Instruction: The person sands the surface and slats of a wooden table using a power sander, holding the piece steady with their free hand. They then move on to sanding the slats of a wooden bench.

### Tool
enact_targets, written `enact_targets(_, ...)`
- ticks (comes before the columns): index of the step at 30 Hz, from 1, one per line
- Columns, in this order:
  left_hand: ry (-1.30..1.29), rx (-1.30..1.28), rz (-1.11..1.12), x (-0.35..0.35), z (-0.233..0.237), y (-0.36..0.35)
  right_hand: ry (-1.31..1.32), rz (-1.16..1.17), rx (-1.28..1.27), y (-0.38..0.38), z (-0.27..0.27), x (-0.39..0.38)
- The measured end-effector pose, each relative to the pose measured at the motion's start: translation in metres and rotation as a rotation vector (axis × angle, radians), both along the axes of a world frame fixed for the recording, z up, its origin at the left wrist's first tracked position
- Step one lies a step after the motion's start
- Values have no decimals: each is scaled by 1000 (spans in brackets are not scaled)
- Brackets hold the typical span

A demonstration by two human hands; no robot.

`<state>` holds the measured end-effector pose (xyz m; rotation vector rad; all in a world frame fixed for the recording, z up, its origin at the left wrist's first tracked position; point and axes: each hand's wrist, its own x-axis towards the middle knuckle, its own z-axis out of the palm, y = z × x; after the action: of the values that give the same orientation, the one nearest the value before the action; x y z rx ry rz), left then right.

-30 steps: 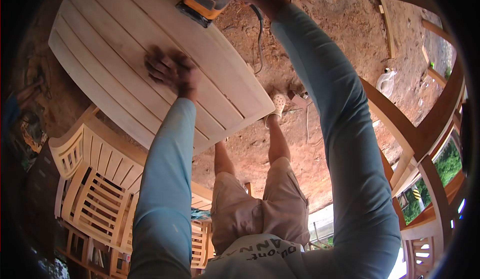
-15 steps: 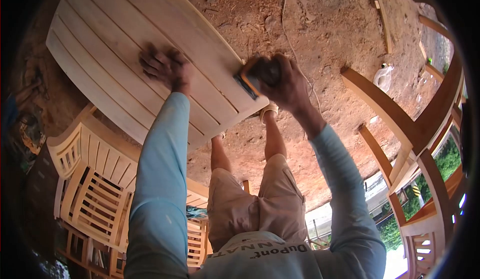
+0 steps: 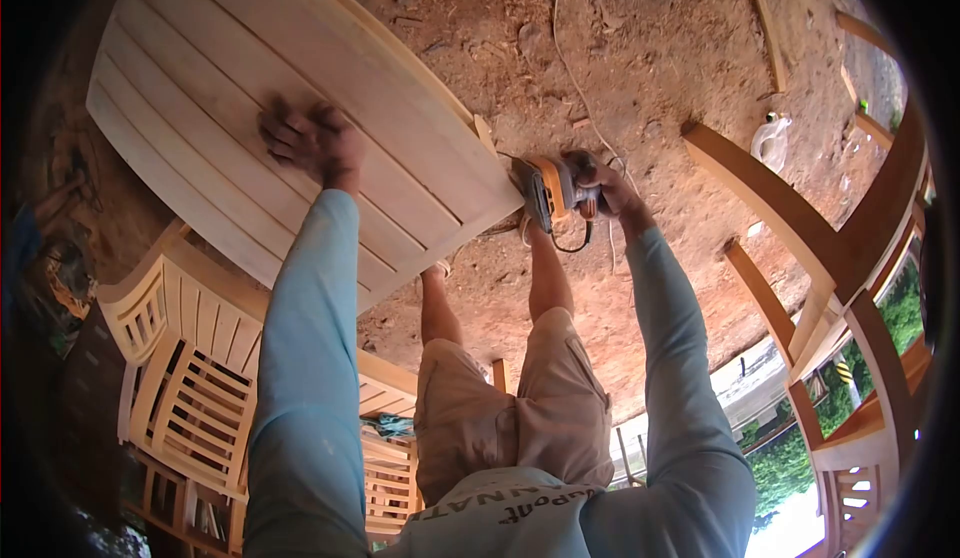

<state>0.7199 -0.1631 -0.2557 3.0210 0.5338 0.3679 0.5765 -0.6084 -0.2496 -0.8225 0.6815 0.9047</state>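
A worker in a light blue long-sleeved shirt (image 3: 310,358) and khaki shorts (image 3: 510,418) grips an orange-and-black power sander (image 3: 553,188) in the right hand (image 3: 600,183), just off the center of the view toward 1 o'clock. The fingers are closed around the sander's dark body, and its flat pad faces 9 o'clock, at the near right corner of a slatted wooden tabletop (image 3: 250,58). Whether pad and wood touch cannot be told. A short black cable (image 3: 573,249) loops below the tool.

The tabletop spans the 10 o'clock side, its pale slats split by dark grooves. The left hand (image 3: 315,145), slightly blurred, lies open on them, palm down, fingers spread and pointing toward 10 o'clock.

Reddish bare earth (image 3: 470,48) lies at 12 o'clock, crossed by a thin pale cord (image 3: 575,83). At 2 o'clock are a narrow wooden strip (image 3: 765,23) and a clear plastic bag (image 3: 770,143); at 3 o'clock stand curved wooden frame pieces (image 3: 770,198), with green foliage (image 3: 790,468) at 4 o'clock. A slatted wooden chair (image 3: 205,398) sits at 8 o'clock, a blue-green cloth (image 3: 390,425) at 7 o'clock.
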Motion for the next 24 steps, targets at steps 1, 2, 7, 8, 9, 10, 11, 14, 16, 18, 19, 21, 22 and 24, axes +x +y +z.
enact_targets(1, 8, -2, 4, -1, 0, 0, 0, 8, 8, 2, -7, 0)
enact_targets(2, 15, -5, 7, -1, -1, 0, -1, 16, 17, 4, -14, 0)
enact_targets(7, 33, -32, 12, 1, 9, -4, 90, 125, 138, -2, -19, 26)
enact_targets(8, 35, -46, 15, 2, 11, -6, 93, 144, 149, -4, -25, 31)
enact_targets(9, 32, -57, 11, 2, 12, -7, 80, 166, 140, -3, -30, 37)
enact_targets(10, 27, -68, 10, 3, 14, -7, 65, 190, 131, -1, -35, 45)
enact_targets(11, 21, -77, 10, 4, 15, -6, 49, 216, 123, 1, -39, 52)
enact_targets(14, 15, -30, 2, 2, 9, -4, 25, 302, 164, 13, -38, 87)
enact_targets(16, 21, -25, 4, 3, 11, -5, 33, 296, 198, 27, -48, 106)
enact_targets(18, 15, -35, 5, 3, 13, -7, 8, 286, 179, 43, -52, 132)
enact_targets(19, 4, -47, 4, 4, 14, -7, -8, 286, 168, 52, -51, 147)
enact_targets(21, -3, -65, 11, 7, 16, -8, -38, 321, 153, 66, -43, 179)
enact_targets(22, 1, -70, 18, 8, 19, -9, -54, 335, 121, 76, -38, 195)
enact_targets(24, 3, -88, 21, 10, 21, -9, -76, 364, 55, 95, -30, 228)
